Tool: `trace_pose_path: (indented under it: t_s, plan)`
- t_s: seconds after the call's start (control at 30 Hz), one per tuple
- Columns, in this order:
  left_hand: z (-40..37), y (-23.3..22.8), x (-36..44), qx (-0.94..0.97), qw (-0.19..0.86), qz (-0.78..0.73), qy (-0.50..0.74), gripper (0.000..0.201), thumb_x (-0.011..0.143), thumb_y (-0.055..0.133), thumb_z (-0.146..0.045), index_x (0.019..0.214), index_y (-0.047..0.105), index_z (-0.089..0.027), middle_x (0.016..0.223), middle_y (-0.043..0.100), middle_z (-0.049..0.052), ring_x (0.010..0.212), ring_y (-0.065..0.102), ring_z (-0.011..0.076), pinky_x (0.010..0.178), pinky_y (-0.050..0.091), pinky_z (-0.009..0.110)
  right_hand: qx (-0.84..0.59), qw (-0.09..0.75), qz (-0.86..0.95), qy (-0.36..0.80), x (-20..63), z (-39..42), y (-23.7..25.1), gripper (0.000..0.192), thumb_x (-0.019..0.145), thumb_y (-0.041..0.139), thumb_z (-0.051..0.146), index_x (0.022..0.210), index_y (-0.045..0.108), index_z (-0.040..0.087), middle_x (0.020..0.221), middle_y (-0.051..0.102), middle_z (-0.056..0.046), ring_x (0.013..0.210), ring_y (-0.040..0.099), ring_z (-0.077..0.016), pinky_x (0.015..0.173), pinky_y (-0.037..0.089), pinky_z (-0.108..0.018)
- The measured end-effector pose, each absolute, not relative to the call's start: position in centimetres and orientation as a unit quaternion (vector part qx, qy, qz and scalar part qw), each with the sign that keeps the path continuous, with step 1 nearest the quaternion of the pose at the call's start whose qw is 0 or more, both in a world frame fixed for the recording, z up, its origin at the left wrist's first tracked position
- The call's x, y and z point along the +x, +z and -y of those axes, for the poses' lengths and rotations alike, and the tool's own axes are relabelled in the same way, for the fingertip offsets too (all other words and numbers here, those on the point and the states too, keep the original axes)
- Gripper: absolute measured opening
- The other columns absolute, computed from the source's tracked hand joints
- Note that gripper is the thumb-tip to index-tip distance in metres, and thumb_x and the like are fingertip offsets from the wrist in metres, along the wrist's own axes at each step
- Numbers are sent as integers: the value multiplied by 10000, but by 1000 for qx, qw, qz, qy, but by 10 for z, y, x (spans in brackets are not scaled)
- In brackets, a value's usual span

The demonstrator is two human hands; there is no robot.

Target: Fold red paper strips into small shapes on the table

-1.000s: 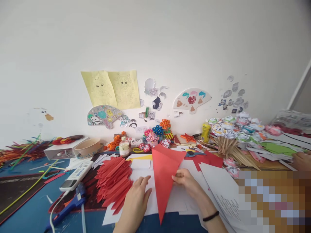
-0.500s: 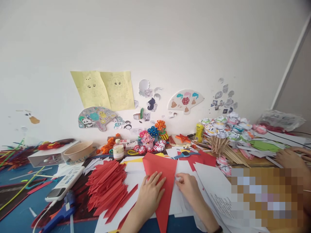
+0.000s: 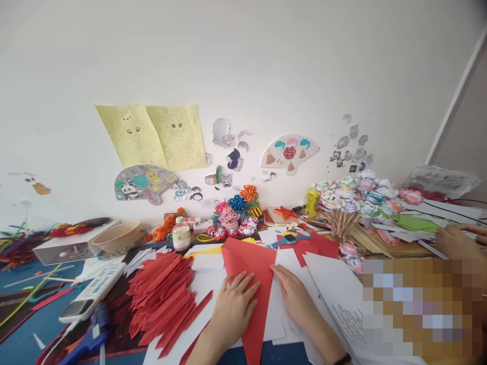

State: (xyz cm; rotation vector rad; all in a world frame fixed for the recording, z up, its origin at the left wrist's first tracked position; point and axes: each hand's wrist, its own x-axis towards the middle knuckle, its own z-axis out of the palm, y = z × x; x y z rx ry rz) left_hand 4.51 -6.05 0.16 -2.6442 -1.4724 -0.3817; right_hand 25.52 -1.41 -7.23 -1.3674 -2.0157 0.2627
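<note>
A folded sheet of red paper (image 3: 249,258), narrowing to a point toward me, lies in front of me over white sheets. My left hand (image 3: 236,304) rests on it with the fingers spread flat. At the paper's right edge is my right hand (image 3: 296,294), its fingers stretched out and the fingertips touching that edge. It holds nothing that I can see. To the left of my left hand is a large pile of folded red paper strips (image 3: 163,299). White sheets (image 3: 272,324) show beneath and beside the red paper.
Printed white pages (image 3: 335,284) lie at the right. Behind stand a glue bottle (image 3: 181,235), paper flowers (image 3: 353,192) and wooden sticks (image 3: 373,238). A blue glue gun (image 3: 91,334) and a white power strip (image 3: 93,291) lie left. Another person's hand (image 3: 458,243) is at the far right.
My right hand has gone from curled, pinched fingers to stretched ones and moved slightly up against the red paper's edge. My left hand stays flat. The view has shifted slightly.
</note>
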Motion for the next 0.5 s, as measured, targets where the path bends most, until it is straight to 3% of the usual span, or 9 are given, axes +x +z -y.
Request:
trace_pose_path:
  t_s: [0.33, 0.5]
  plan:
    - [58, -7, 45, -868, 70, 472, -136, 379, 953, 366, -334, 1321, 454, -347, 1375, 495, 2, 1257, 424, 227, 1028, 281, 447, -509, 326, 792, 90, 257, 14, -76, 658, 774, 259, -26, 1351, 456, 222, 1392, 455, -44, 1301, 377, -174, 1093, 339, -393]
    - [57, -9, 44, -873, 78, 461, -142, 379, 952, 372, -321, 1320, 464, -326, 1365, 503, 20, 1232, 444, 223, 1025, 281, 433, -512, 320, 793, 83, 254, 17, -67, 453, 901, 327, 150, 1301, 521, 235, 1369, 479, -65, 1280, 405, -224, 1063, 369, -421]
